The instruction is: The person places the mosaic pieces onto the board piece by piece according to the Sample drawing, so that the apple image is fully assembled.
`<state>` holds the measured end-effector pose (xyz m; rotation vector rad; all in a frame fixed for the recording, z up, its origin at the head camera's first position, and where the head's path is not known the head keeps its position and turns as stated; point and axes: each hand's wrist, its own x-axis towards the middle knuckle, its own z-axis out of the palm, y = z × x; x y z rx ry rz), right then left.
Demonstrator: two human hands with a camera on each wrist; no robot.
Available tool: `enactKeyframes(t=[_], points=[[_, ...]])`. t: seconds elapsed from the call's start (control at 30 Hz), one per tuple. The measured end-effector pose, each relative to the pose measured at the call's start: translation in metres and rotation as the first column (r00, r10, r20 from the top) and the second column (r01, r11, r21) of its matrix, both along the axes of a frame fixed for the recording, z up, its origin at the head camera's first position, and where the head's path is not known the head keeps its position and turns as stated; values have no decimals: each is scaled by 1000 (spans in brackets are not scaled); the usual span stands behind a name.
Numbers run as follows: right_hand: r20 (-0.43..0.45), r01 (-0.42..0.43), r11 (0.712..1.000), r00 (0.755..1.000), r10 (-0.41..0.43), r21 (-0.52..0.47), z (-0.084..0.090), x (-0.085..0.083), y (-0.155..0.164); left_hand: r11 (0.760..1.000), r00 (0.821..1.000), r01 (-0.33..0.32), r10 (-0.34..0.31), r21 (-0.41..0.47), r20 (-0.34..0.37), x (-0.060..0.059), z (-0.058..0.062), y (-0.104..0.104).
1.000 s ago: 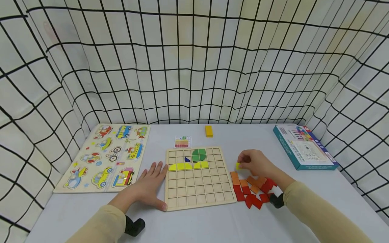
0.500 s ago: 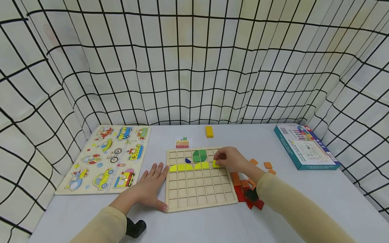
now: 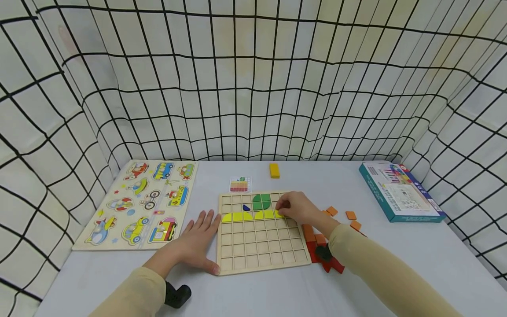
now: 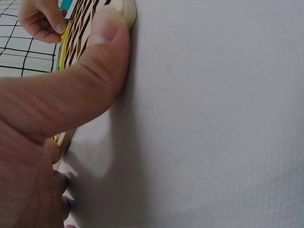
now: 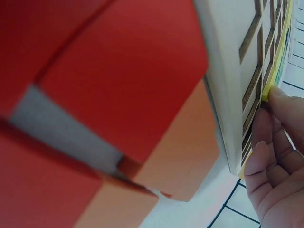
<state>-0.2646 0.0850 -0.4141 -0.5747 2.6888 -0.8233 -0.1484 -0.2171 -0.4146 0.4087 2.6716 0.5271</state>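
A wooden grid board point(image 3: 258, 251) lies in the middle of the table in the head view. Yellow pieces point(image 3: 237, 217) form a row across its upper part, below a green leaf-like shape point(image 3: 261, 201) and a small dark blue piece point(image 3: 246, 208). My right hand point(image 3: 299, 208) holds a yellow tile point(image 3: 279, 214) at the right end of that row, with the thumb on it in the right wrist view. My left hand point(image 3: 196, 244) lies spread on the table, its thumb point(image 4: 107, 42) against the board's near left corner and its fingertips by the left edge.
Red tiles point(image 3: 336, 265) and orange tiles point(image 3: 350, 215) lie right of the board, partly under my right forearm. A picture card point(image 3: 240, 184) and a yellow block point(image 3: 274, 171) sit behind it. A vehicle puzzle point(image 3: 134, 207) is at left, a box point(image 3: 404, 193) at right.
My right hand has carried the yellow tile from the table right of the board leftward onto the board, beside the other yellow pieces. My left hand has stayed in place.
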Motion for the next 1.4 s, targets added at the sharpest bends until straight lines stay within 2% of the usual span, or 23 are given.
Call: enactKeyframes(t=[0.47, 0.77, 1.0, 1.1, 1.4], points=[[-56, 30, 999, 998, -29, 13, 5, 6, 6, 1000, 1000, 1, -1, 1, 1, 0, 0, 1], [-91, 52, 997, 995, -46, 58, 16, 12, 55, 1000, 1000, 8, -8, 1, 3, -1, 0, 0], [-66, 157, 983, 986, -151, 94, 16, 8, 107, 1000, 1000, 8, -8, -7, 5, -2, 0, 0], [-52, 164, 980, 986, -159, 111, 14, 6, 124, 1000, 1000, 10, -10, -8, 5, -2, 1, 1], [8, 151, 970, 988, -156, 192, 5, -2, 138, 1000, 1000, 10, -10, -15, 0, -3, 0, 1]])
